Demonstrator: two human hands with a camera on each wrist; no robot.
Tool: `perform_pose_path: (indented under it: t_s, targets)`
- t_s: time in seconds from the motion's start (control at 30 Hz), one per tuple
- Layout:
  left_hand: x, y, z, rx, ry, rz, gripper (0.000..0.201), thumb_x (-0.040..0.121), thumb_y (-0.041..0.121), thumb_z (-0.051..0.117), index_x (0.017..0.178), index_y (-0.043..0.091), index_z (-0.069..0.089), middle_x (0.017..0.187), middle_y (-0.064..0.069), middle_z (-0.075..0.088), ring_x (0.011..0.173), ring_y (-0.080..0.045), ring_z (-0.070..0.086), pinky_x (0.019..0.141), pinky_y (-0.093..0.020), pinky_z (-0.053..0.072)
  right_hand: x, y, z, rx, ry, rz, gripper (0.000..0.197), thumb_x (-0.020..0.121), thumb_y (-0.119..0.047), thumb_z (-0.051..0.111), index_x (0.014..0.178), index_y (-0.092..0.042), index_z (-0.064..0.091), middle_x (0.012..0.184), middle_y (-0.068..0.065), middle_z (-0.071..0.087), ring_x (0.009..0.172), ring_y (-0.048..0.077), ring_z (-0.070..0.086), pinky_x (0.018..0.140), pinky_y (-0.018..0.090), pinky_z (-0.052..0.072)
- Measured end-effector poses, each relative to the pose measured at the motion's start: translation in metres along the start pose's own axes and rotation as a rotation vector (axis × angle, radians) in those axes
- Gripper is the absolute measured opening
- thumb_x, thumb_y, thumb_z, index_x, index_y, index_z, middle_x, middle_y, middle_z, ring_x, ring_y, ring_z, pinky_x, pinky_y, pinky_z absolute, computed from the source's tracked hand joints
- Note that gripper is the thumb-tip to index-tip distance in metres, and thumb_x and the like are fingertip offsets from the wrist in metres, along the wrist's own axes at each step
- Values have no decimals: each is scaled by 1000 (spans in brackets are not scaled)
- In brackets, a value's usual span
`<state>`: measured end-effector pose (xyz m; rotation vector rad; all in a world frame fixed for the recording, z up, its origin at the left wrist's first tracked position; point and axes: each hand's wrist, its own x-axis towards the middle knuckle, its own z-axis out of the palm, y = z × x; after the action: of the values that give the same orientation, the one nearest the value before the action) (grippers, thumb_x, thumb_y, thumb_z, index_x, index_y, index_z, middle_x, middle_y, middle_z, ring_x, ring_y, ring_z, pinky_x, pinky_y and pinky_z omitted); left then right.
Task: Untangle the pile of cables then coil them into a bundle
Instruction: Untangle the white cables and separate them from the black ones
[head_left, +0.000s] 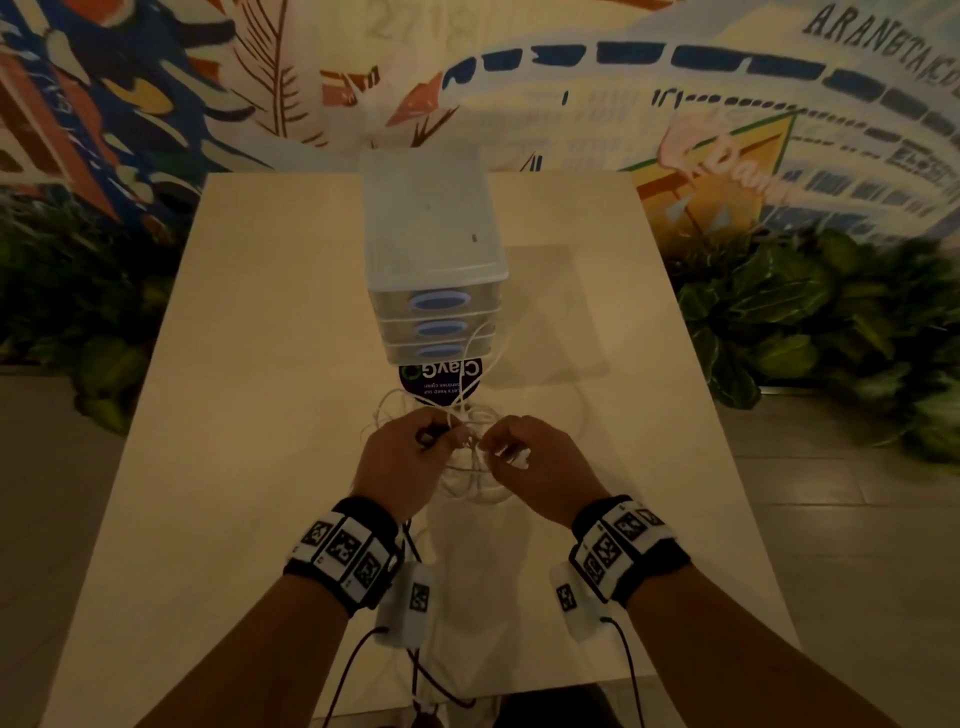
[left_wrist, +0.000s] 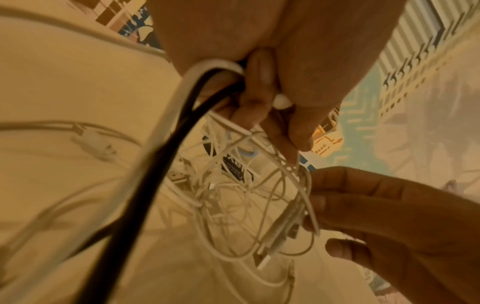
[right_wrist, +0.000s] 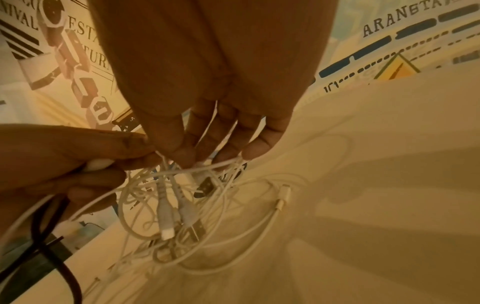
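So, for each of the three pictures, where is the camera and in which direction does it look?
Head: worn on the head, looking forward and down at the table; both forearms, left hand and right hand show, working the white cables.
Left wrist: looks along the left hand's fingers, which grip a black cable.
Right wrist: looks along the right hand's fingers, which pinch white strands.
Shared: both wrist views show the same tangle and the opposite hand.

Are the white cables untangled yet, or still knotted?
Still tangled: the white cables loop through one another between the left hand and right hand; no coil formed.
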<state>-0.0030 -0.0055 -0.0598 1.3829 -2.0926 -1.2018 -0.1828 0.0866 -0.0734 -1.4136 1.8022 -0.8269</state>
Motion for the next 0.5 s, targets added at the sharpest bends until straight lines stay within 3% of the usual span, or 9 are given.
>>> perform_pose_path:
  t_s: [0.07, 0.13, 0.23, 0.3, 0.4, 0.5]
  targets:
    - [-1, 0, -1, -65, 7, 9, 8, 94, 33, 67, 87, 32, 71, 82, 15, 72, 80, -2, 64, 67, -15, 45, 0, 1, 2, -21, 8, 12, 14, 88, -21, 66, 97, -31, 66, 96, -13, 67, 83, 6, 64, 78, 31, 55]
    - [-2, 0, -3, -125, -3, 22, 7, 95, 31, 67, 90, 29, 72, 83, 13, 72, 81, -2, 65, 70, -16, 47, 0, -2, 0, -30, 14, 67, 5, 93, -33, 64, 98, -31, 65, 94, -13, 68, 83, 4, 64, 77, 29, 53]
    - [-4, 0, -5, -131, -33, 33, 9, 97, 32, 65, 98, 29, 72, 86, 14, 73, 83, 0, 65, 72, -16, 48, -2, -8, -3, 29, -37, 200, 30, 93, -62, 57, 95, -34, 66, 93, -15, 71, 89, -1, 63, 78, 20, 47]
    - [-4, -1, -6, -139, -50, 26, 10, 97, 31, 64, 101, 29, 73, 91, 16, 73, 86, 3, 65, 73, -13, 47, -3, -9, -2, -12, -62, 188, 41, 85, -75, 55, 90, -37, 70, 95, -18, 72, 95, -3, 61, 83, 19, 46]
    - [-5, 1, -7, -181, -47, 18, 12, 98, 26, 63, 104, 26, 74, 90, 16, 72, 80, 6, 63, 70, -8, 42, -1, -3, 2, -106, -23, 98, 29, 92, -62, 58, 86, -36, 70, 90, -14, 72, 89, 1, 62, 81, 24, 48]
    - [-6, 4, -12, -281, -12, -17, 14, 100, 20, 60, 106, 21, 73, 77, 13, 69, 56, 7, 56, 56, -8, 40, 1, 5, 0, -59, 25, 115, 28, 102, -49, 50, 84, -31, 63, 80, -5, 69, 74, 5, 61, 71, 28, 48]
